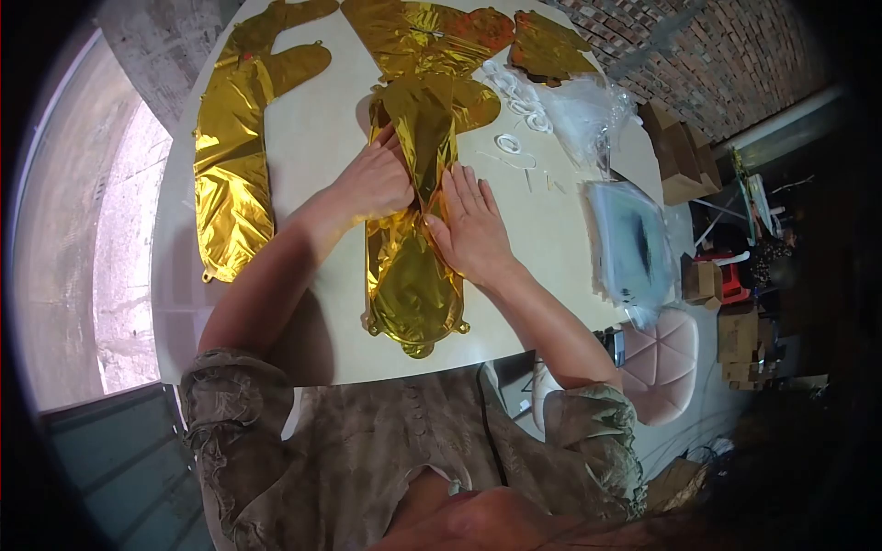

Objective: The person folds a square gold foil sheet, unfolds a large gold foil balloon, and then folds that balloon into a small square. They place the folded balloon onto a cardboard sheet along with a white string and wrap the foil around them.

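A gold foil piece point(413, 294) lies lengthwise in front of me on the pale table point(317, 110), with rounded tabs at its near end. My left hand point(375, 174) rests on its left side, fingers bent and pressed together on the foil. My right hand point(470, 220) lies on its right edge, palm down, fingers stretched and thumb apart. The foil between the hands is folded inward. Another long gold foil piece point(234, 174) is at the left, and more gold foil point(432, 37) spreads beyond my hands.
Coiled white ribbons point(528, 115) and clear plastic point(588, 110) lie at the right. A stack of clear bags point(632, 243) sits near the table's right edge. Beyond are a padded stool point(660, 365), cardboard boxes point(680, 161) and a brick wall point(726, 64).
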Demonstrator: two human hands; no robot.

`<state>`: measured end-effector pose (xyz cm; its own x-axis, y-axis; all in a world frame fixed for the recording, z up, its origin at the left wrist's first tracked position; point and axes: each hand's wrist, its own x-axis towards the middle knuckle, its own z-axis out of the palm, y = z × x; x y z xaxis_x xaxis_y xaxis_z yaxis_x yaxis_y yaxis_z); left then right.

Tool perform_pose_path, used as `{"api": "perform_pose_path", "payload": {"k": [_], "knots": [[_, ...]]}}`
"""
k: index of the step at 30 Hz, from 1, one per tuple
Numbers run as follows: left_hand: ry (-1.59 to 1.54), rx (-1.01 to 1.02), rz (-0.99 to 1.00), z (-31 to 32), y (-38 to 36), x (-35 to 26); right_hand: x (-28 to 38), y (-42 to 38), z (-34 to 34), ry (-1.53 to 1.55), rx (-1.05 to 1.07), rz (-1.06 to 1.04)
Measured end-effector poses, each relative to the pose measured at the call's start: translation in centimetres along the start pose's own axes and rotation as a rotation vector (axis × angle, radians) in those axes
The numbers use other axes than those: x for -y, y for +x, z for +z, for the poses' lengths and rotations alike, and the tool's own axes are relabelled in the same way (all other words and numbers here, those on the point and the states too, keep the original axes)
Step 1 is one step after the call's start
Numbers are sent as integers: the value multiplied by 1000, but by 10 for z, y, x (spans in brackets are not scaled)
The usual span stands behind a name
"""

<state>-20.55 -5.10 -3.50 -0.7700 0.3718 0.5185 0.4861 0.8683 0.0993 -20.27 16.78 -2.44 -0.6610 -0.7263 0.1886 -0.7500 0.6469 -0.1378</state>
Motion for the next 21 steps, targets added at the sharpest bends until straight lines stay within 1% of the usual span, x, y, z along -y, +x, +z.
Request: {"api": "perform_pose_path", "payload": {"k": [1,5,7,8,9,10,11,13,14,16,17,18,19,20,21], "knots": [[-38,-75,-5,-1,2,-1,-1,-1,1,3,-9,-7],[-20,-69,-15,-8,5,-2,0,-1,0,24,-24,-17],[-70,18,-42,-7,3,3,-1,-1,1,18,-45,-21],[-59,26,-28,-2,1,5,-1,-2,2,8,-47,-26],[-98,45,-98,4,-2,8,-1,-3,3,18,-62,-18],[-135,61,-168,0,0,7,-1,-3,2,4,-31,-15],[-124,66,-156,-3,0,6,0,-2,2,-12,2,-12],[-266,-40,-121,-7,0,3,1,-1,-1,2,17,-1],[-265,-39,-118,-4,-2,7,1,-1,-3,9,47,3],[-183,100,-172,-4,-4,12,1,-1,-2,5,29,3],[-185,99,-175,-6,-3,11,1,-2,-1,3,12,-2],[-310,73,-235,-10,-2,10,0,-2,1,1,17,-6],[-435,45,-295,-14,0,8,0,-2,3,36,-27,-14],[-436,40,-302,-13,-2,11,0,-2,4,70,-72,-23],[-518,2,-338,-11,-2,14,-1,-2,4,67,-68,-30]]}}
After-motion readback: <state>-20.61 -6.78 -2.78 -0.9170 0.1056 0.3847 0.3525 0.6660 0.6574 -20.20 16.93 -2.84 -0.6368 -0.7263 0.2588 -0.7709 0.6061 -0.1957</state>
